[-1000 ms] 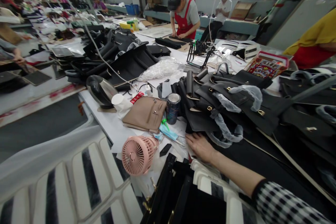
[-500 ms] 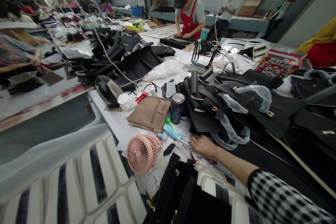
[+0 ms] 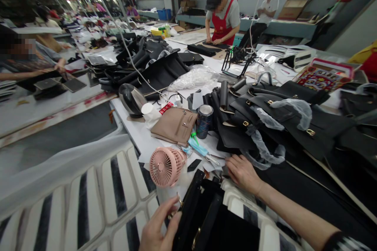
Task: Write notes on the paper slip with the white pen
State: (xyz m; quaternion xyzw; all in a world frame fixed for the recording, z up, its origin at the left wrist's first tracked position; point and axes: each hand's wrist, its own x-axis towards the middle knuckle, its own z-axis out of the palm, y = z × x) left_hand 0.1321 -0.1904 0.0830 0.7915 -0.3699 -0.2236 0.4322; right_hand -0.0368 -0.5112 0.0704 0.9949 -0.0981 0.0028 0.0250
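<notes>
My left hand has come in at the bottom, thumb and forefinger closed around gold metal hardware on the edge of a black handbag. The bag stands upright in front of me, its opening upward. Right of it, my right hand is low over the table among paper scraps, fingers bent and pointing left. What lies under its fingertips, if anything, I cannot make out. A light blue strip and a pink fan are left of this hand. Black bags with wrapped handles lie just behind it.
A brown bag, a dark tumbler, a white cup and a kettle stand beyond the fan. White panels with black strips lie at left. A co-worker in a red apron works across the table.
My left hand has come into view and taken hold of the black handbag's hardware. My right hand has drawn slightly back from the black bags. The view has shifted a little left.
</notes>
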